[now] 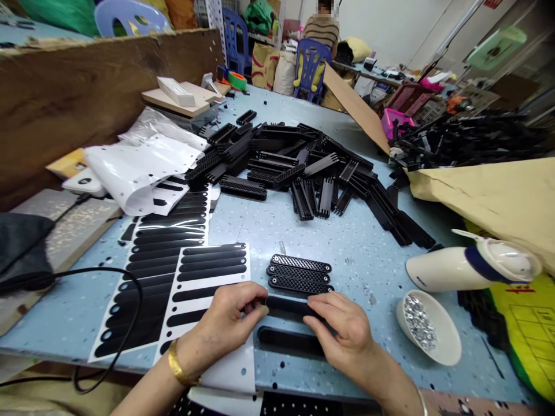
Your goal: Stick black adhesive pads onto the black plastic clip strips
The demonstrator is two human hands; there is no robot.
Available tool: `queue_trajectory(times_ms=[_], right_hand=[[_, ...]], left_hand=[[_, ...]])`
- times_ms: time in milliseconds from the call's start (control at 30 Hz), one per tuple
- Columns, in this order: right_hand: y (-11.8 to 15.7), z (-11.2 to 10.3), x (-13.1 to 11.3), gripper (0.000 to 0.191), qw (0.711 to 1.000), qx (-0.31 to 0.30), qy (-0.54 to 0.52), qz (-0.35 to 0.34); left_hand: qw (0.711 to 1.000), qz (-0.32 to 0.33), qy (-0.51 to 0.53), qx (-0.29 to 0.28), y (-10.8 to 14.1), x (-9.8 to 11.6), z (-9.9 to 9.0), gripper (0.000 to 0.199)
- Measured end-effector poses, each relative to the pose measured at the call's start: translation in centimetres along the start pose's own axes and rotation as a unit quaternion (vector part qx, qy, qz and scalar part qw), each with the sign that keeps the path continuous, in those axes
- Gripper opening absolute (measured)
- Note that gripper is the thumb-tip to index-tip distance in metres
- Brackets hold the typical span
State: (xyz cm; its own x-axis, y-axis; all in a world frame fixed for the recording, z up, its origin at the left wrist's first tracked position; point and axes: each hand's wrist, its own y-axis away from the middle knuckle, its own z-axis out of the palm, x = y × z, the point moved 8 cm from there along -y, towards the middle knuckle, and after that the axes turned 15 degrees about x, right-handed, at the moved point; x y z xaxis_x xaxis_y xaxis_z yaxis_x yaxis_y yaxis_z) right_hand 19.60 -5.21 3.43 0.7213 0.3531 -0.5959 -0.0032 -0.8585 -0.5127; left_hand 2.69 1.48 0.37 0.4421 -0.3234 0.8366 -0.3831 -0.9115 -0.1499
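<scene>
Between my two hands is a long black strip [287, 305] with rounded ends. My left hand [236, 315] pinches its left end, while the fingers of my right hand [340, 323] close over its right end and hide it. Just in front of me lies another smooth black piece [288, 341], partly under my right hand. Beyond the held strip, three textured black pieces [299, 271] with small metal inserts sit side by side. My left forearm crosses a white sheet of black adhesive strips [212, 260], some of them peeled off.
A heap of black plastic parts [281, 162] covers the far middle of the table. To the right are a white bowl of small metal pieces [446, 341] and a white bottle [451, 268] on its side. A black cable [137, 300] runs at left. A person [323, 29] sits far back.
</scene>
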Motion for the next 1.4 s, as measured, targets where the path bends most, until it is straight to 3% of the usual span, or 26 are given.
queue_trajectory(times_ms=[267, 467, 833, 1033, 1233, 1400], right_hand=[[0.3, 0.2, 0.0, 0.016, 1.0, 0.006, 0.006, 0.0], [0.4, 0.5, 0.0, 0.015, 1.0, 0.008, 0.018, 0.003], [0.1, 0.3, -0.2, 0.015, 0.999, 0.033, 0.007, 0.0], [0.1, 0.6, 0.2, 0.016, 0.999, 0.022, -0.003, 0.033], [0.2, 0.8, 0.3, 0.017, 0.999, 0.011, -0.001, 0.045], [0.2, 0.7, 0.7, 0.016, 0.998, 0.006, -0.023, 0.065]], left_hand=[[1.0, -0.012, 0.001, -0.008, 0.3, -0.6, 0.3, 0.014], [1.0, 0.016, -0.006, 0.02, 0.5, -0.7, 0.1, 0.022], [1.0, 0.023, -0.015, -0.002, 0.2, -0.4, 0.2, 0.011], [0.999, 0.019, 0.022, 0.046, 0.1, -0.6, -0.1, 0.02], [0.998, 0.051, 0.006, 0.042, 0.0, -0.1, -0.3, 0.016], [0.994, 0.095, 0.045, 0.003, 0.0, 0.9, 0.0, 0.02]])
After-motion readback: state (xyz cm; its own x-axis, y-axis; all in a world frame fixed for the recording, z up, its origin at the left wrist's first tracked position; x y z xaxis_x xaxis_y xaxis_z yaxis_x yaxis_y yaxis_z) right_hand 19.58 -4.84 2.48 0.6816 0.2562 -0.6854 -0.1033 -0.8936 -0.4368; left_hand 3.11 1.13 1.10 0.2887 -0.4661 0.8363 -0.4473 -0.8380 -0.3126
